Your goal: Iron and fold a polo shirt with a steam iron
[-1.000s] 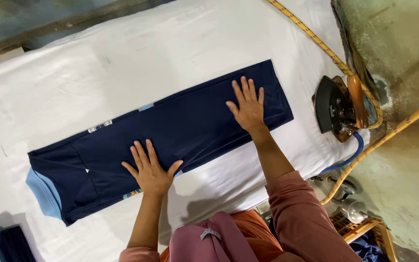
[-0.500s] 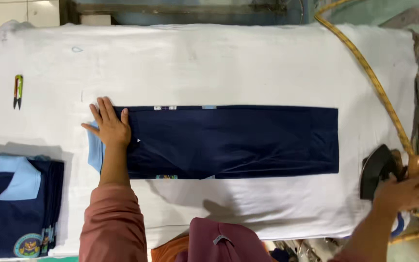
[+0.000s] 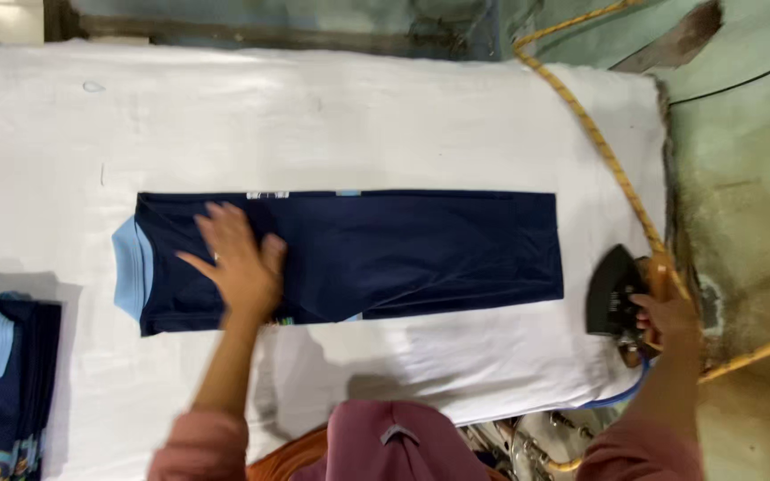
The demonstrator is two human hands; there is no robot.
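Shirt [image 3: 385, 254], navy, folded into long flat strip, pale blue collar at its left end, lying across white-covered counter [image 3: 358, 116]. Left hand [image 3: 235, 263] flat on it, fingers spread wide. Right hand [image 3: 666, 316] grip closed around iron [image 3: 615, 292] handle at counter's right edge.

A folded shirt [image 3: 349, 258] is being kept mid-table [image 3: 385, 116], an iron [image 3: 615, 292] standing right, stacked shirts [image 3: 2, 383] lying left.

Navy shirt [image 3: 403, 254] smooth matt cloth; table cover [image 3: 358, 125] white cloth; iron [image 3: 615, 289] matt black.
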